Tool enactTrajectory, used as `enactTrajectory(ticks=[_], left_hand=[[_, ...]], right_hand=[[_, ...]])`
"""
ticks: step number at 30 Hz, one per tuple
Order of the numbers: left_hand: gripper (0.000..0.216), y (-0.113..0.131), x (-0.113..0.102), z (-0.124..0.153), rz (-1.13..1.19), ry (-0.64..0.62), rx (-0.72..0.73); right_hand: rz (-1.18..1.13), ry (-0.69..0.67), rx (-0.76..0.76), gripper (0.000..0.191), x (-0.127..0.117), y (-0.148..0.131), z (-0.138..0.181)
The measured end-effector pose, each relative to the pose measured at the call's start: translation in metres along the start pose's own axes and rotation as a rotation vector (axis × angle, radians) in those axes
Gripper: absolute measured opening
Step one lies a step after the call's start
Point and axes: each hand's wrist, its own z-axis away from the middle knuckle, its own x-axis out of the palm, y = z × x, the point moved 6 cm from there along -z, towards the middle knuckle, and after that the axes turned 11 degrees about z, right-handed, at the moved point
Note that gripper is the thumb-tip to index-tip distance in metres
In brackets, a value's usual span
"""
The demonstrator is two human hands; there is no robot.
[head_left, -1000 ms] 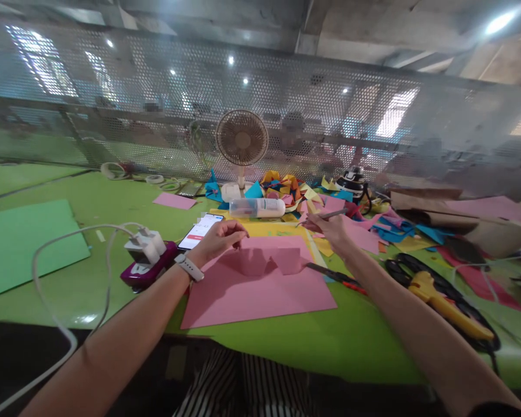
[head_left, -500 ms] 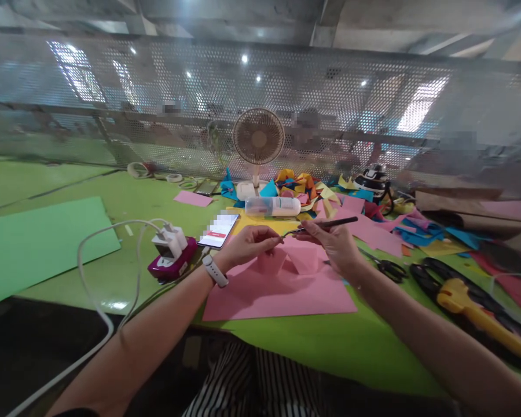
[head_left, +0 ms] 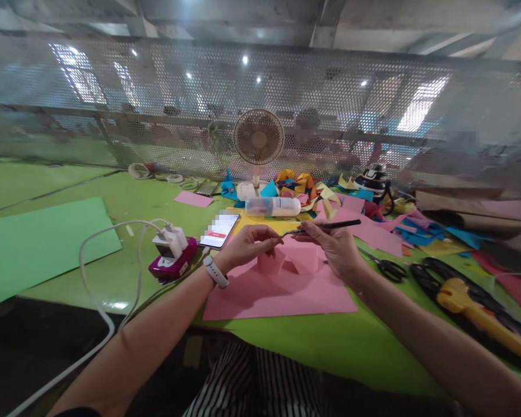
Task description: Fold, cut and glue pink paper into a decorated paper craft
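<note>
My right hand is closed round a slim tool with a dark handle and a thin metal tip that points left. At that tip, the fingers of my left hand are pinched together; whether they hold the tip or something tiny is too small to tell. A white watch is on my left wrist. Below both hands lies a flat pink paper sheet. Two raised pink paper pieces stand on it, partly behind my fingers.
Left of the sheet are a phone and a purple power strip with white chargers. Behind are a glue bottle, a small fan and paper scraps. Scissors and a yellow glue gun lie right.
The tool's handle end has shifted slightly right and down. Both hands keep nearly the same place, and the pink paper has not moved.
</note>
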Motion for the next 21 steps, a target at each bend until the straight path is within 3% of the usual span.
enactTrajectory(ticks=[7, 21], left_hand=[[0.023, 0.007, -0.0031, 0.0014, -0.031, 0.001, 0.068], [0.02, 0.0055, 0.0007, 0.0037, -0.052, -0.044, 0.047]], right_hand=[[-0.048, 0.022, 0.014, 0.02, -0.0043, -0.0025, 0.0004], [-0.036, -0.007, 0.009, 0.019, 0.002, -0.0043, 0.0048]])
